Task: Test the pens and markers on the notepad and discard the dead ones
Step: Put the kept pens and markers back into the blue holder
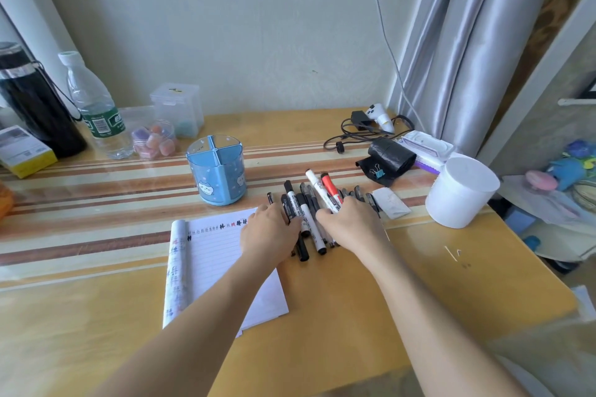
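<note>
A pile of several pens and markers [308, 213] lies on the wooden desk, right of an open lined notepad [219, 255] with rows of test marks along its top and its folded-back left page. In the pile are black-capped markers, a white marker [317, 188] and a red-capped marker [330, 188]. My left hand [269, 234] rests on the pile's left side, over the notepad's right edge. On the pile's right side lies my right hand [350, 224], its fingers curled over the pens. Whether either hand grips a pen is hidden.
A blue divided pen holder [217, 171] stands behind the notepad. A white round bin [459, 192] sits at the right, near a black bag roll [392, 156], a binder clip, wipes and cables. Bottles, a flask and small boxes line the back left.
</note>
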